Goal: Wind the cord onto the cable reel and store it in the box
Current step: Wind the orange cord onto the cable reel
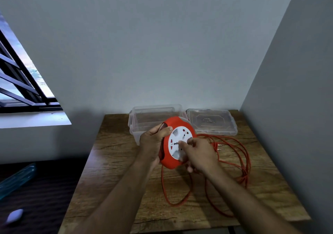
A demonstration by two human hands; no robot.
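While the wooden table (115,161) carries it all, the clear box (144,118) sits open at its far edge, its lid (210,122) just beside it toward the far right corner. Orange cord (241,161) sprawls in limp loops along the right edge; it likely tangles easily. Above the middle, the cable reel (173,143) is rigid, probably light plastic. The left hand (153,142) clasps its rim; the right hand (196,154) pinches at the white hub, the sensible hold for cranking.

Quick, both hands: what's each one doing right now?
Left hand: closed on the rim of the red cable reel, holding it up.
Right hand: fingers pinched at the reel's white face; what they grip cannot be told.
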